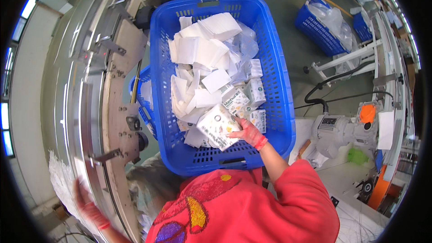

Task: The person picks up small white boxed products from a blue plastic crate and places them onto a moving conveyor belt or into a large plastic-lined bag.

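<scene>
A large blue plastic basket [278, 74] stands before me, holding loose folded white tissues [192, 49], printed tissue packs [257, 91] and clear plastic film [246, 42]. Over its near part, my right hand [249, 133], in a red mesh-like glove, grips a printed tissue pack [217, 125] by its right side. My left hand [84, 199], gloved alike and blurred, is at the lower left over the metal rail of a machine. It touches or lies close to a white item [81, 170]; whether it holds this cannot be told.
Along the left runs a machine with metal rails [94, 114] and protruding brackets. A motor [332, 128] with hoses sits on the right by a white frame. Farther back, another blue basket [317, 30] holds plastic film. A grey plastic bag [152, 182] lies below the basket's left corner.
</scene>
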Demonstrator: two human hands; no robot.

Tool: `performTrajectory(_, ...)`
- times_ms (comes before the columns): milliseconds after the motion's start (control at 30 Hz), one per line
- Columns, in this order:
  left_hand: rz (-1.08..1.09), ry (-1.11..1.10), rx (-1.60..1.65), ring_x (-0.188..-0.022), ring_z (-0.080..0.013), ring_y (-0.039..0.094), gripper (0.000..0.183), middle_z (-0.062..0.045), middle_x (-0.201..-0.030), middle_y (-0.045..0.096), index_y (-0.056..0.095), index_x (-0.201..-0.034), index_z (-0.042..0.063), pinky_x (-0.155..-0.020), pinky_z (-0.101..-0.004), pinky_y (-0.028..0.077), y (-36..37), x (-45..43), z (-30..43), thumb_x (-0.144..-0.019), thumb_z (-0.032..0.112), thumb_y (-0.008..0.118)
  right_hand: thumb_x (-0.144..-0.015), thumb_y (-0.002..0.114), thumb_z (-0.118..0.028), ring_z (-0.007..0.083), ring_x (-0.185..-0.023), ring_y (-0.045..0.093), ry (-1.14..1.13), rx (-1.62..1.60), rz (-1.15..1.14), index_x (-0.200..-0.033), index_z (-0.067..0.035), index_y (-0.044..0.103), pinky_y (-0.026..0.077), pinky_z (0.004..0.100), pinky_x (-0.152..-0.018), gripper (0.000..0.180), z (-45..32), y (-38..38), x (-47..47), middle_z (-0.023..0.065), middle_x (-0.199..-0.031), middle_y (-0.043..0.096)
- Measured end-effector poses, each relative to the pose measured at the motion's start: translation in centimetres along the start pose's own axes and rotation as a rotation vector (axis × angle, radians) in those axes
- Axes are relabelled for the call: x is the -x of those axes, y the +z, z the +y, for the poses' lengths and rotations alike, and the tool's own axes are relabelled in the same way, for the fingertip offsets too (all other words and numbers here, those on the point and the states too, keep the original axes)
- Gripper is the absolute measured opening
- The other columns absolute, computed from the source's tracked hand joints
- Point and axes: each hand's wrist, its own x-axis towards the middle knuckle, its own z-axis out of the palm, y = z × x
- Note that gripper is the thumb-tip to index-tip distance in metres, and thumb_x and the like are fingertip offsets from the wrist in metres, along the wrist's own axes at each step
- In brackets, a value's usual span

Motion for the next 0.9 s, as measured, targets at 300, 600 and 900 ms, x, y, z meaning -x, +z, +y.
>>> performTrajectory(300,-0.831,-0.159,0.858,-0.091,-0.0174,0.05,0.058,-0.009,-0.102,0.049,0.033,-0.118,0.005,-0.079,-0.0286,0.042,22.9,13.1,4.0,-0.067,0.006,0.061,-0.073,0.057,-0.02,0.0164,-0.072,0.05,-0.554,0.202,-0.064,-0.109,-0.003,0.048,0.04,0.0267,-0.068,0.041,-16.3,-1.2,9.5,0.0089,-0.083,0.052)
performTrajectory(600,-0.865,-0.263,0.939,-0.074,-0.0099,0.051,0.034,-0.003,-0.085,0.052,0.044,-0.105,0.007,-0.064,-0.0213,0.043,26.4,17.3,8.5,-0.073,0.007,0.057,-0.067,0.06,-0.034,0.0227,-0.089,0.052,-1.212,0.943,0.292,-0.109,-0.005,0.047,0.042,0.03,-0.075,0.053,-17.8,1.9,10.2,0.0097,-0.103,0.052)
performTrajectory(900,-0.681,-0.085,0.986,-0.096,-0.0172,0.047,0.067,-0.012,-0.107,0.047,0.023,-0.126,0.004,-0.081,-0.0277,0.038,25.8,20.0,6.6,-0.07,0.005,0.059,-0.069,0.052,-0.017,0.0311,-0.088,0.052,-0.618,1.098,0.346,-0.118,-0.001,0.033,0.043,0.0359,-0.073,0.055,-11.3,0.7,8.2,0.0184,-0.102,0.05)
